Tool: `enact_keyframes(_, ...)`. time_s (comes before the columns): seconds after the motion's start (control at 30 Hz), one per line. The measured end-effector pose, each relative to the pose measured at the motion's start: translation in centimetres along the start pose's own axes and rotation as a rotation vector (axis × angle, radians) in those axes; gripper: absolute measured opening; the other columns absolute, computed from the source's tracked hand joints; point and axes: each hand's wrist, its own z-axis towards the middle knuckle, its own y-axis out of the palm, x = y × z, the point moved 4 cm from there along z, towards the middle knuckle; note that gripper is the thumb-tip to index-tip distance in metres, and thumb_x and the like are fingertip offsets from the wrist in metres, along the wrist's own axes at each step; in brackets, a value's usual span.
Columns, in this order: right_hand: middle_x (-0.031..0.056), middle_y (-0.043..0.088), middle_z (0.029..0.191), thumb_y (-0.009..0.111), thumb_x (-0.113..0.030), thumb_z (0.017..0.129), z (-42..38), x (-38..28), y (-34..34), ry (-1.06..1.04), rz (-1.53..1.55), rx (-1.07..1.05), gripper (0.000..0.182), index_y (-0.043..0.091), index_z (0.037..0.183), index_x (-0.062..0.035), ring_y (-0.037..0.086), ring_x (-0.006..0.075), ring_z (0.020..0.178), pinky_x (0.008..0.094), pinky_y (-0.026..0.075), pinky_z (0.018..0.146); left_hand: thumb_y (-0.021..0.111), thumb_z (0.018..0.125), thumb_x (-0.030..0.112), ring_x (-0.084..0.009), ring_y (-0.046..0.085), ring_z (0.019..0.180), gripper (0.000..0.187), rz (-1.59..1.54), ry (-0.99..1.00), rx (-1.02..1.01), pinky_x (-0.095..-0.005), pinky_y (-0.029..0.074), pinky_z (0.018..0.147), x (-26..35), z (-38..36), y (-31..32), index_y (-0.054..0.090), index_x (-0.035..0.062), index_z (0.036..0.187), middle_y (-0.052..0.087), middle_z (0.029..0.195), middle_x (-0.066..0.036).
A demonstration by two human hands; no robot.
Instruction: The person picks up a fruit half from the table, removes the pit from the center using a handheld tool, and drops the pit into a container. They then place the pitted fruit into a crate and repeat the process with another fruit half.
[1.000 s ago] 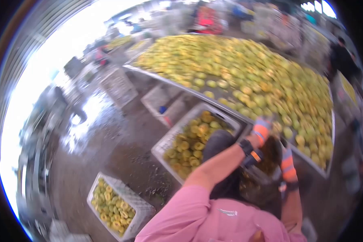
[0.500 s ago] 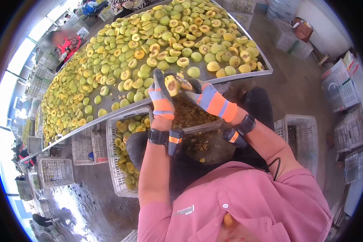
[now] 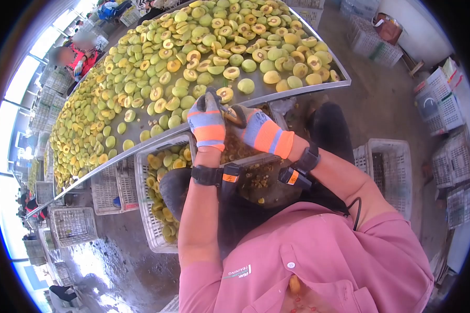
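Note:
My left hand (image 3: pixel 207 122), in a grey, orange and blue glove, is closed at the near edge of the sorting table, its fingers curled inward. Whatever it holds is hidden behind the fingers. Close against it, my right hand (image 3: pixel 258 130) in a matching glove grips a small brown curved object (image 3: pixel 238 112), whose full shape is covered. Just beyond my left fingertips, a halved fruit (image 3: pixel 225 94) lies cut side up, showing its brown pit. Many green-yellow fruit halves (image 3: pixel 193 39) are heaped across the metal table (image 3: pixel 318 92).
Below the table edge, a white crate (image 3: pixel 147 229) of fruit halves stands beside my left knee. Another crate (image 3: pixel 397 156) is at my right. Fruit scraps (image 3: pixel 258 180) lie under my hands. A person in red (image 3: pixel 83 60) sits by the table's far left side.
The halved fruit seen in my left hand is now out of sight. Both hands have drawn closer together and slightly toward me, and my left fingers have curled. The view has shifted slightly.

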Motion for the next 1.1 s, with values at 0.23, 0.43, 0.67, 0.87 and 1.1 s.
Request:
enact_keyframes(0.23, 0.0206, 0.067, 0.095, 0.064, -0.025, 0.083, -0.4, -0.8, -0.7, 0.025, 0.287, -0.071, 0.03, 0.062, 0.105, -0.0034, 0.064, 0.0329, 0.086, 0.0374, 0.05, 0.077, 0.058, 0.088, 0.018, -0.0264, 0.061, 0.068, 0.02, 0.452, 0.275, 0.007, -0.033, 0.047, 0.066, -0.5, -0.1, 0.4, 0.067, -0.0008, 0.089, 0.067, 0.082, -0.018)
enact_keyframes(0.43, -0.0012, 0.063, 0.085, 0.064, -0.015, 0.084, -0.5, 1.9, -1.6, 0.071, 0.586, -0.379, 0.024, 0.063, 0.107, -0.0051, 0.052, 0.0042, 0.077, 0.0255, 0.045, 0.066, 0.056, 0.092, 0.02, -0.0101, 0.056, 0.071, 0.025, 0.091, 0.016, -0.62, -0.0255, 0.044, 0.064, -1.2, 1.5, 1.0, 0.068, -0.0023, 0.088, 0.065, 0.079, -0.004)
enact_keyframes(0.67, -0.0045, 0.06, 0.079, 0.064, -0.019, 0.086, -0.3, 2.8, -1.0, 0.063, 0.466, -0.264, 0.023, 0.065, 0.105, -0.0045, 0.049, 0.0019, 0.07, 0.0234, 0.041, 0.057, 0.057, 0.093, 0.016, -0.0104, 0.053, 0.068, 0.02, -0.204, -0.235, -0.281, -0.0266, 0.044, 0.064, -2.9, 1.6, 1.9, 0.067, -0.0009, 0.093, 0.062, 0.077, -0.001)
enact_keyframes(0.87, 0.0003, 0.061, 0.075, 0.066, -0.021, 0.084, -0.4, 4.1, -0.8, 0.145, 0.715, -0.285, 0.022, 0.066, 0.1, -0.007, 0.051, 0.0058, 0.067, 0.0266, 0.043, 0.058, 0.056, 0.095, 0.016, -0.0103, 0.053, 0.078, 0.02, 0.107, 0.125, -0.325, -0.0259, 0.044, 0.07, -2.1, 0.1, 3.1, 0.064, -0.0013, 0.101, 0.063, 0.087, -0.003)
enact_keyframes(1.1, 0.0019, 0.059, 0.067, 0.064, -0.022, 0.082, -1.2, 7.6, -1.0, 0.278, 0.569, -0.395, 0.024, 0.062, 0.095, -0.0019, 0.051, 0.0094, 0.057, 0.029, 0.042, 0.05, 0.055, 0.096, 0.018, -0.0126, 0.054, 0.077, 0.024, 0.222, -0.126, -0.443, -0.0268, 0.045, 0.068, -5.1, -0.2, 3.8, 0.064, -0.004, 0.101, 0.063, 0.086, -0.008)
